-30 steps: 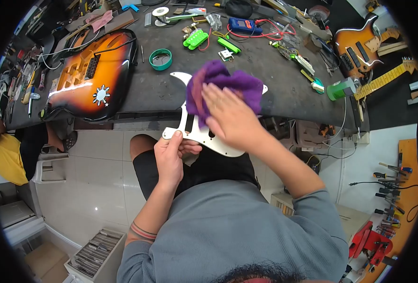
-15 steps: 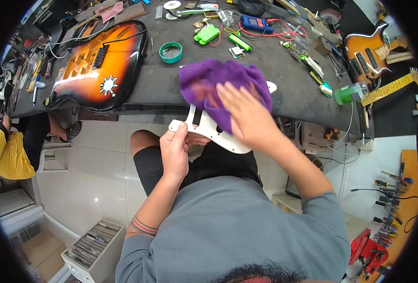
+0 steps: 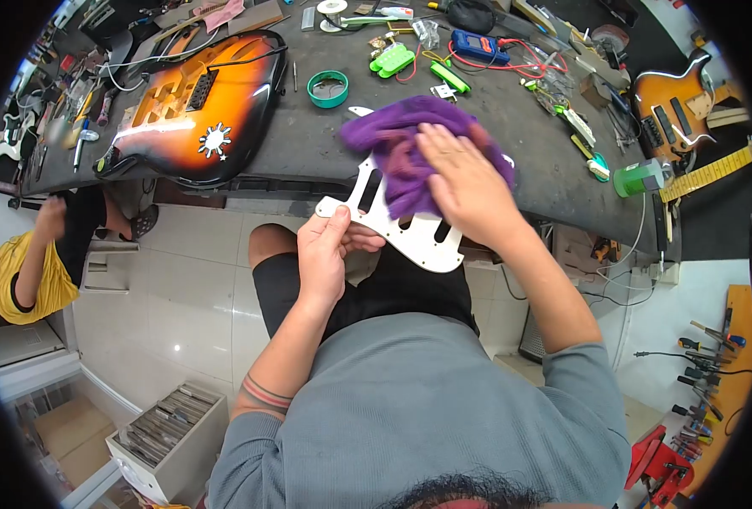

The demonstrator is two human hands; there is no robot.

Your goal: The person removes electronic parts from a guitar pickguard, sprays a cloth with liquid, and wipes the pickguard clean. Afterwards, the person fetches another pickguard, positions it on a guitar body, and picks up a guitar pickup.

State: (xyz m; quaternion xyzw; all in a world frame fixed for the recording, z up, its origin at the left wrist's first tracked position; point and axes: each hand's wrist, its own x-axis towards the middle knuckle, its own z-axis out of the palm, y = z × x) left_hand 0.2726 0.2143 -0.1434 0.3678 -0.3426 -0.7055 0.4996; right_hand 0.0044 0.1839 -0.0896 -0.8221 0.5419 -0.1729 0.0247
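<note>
A white pickguard [image 3: 427,243] with slots and small holes juts over the bench's front edge. My left hand [image 3: 325,250] pinches its near left corner, thumb on top and fingers beneath. Over its upper part lies a bunched purple cloth [image 3: 393,136], which hides much of the surface. My right hand [image 3: 469,180] presses flat on the cloth's right side, fingers stretched out and pointing up and left. Whether those fingers grip any fold cannot be made out.
A sunburst guitar body [image 3: 248,102] lies left on the dark bench [image 3: 321,140]. Behind the cloth are a green round dish [image 3: 327,89], green pickups [image 3: 393,60] and a blue meter [image 3: 479,47]. A green container [image 3: 639,179] stands right. A co-worker in yellow [image 3: 41,280] is at far left.
The cloth and my right hand have shifted over the pickguard, baring more of its near right part. The view has moved, and the co-worker has come further into sight with a raised hand.
</note>
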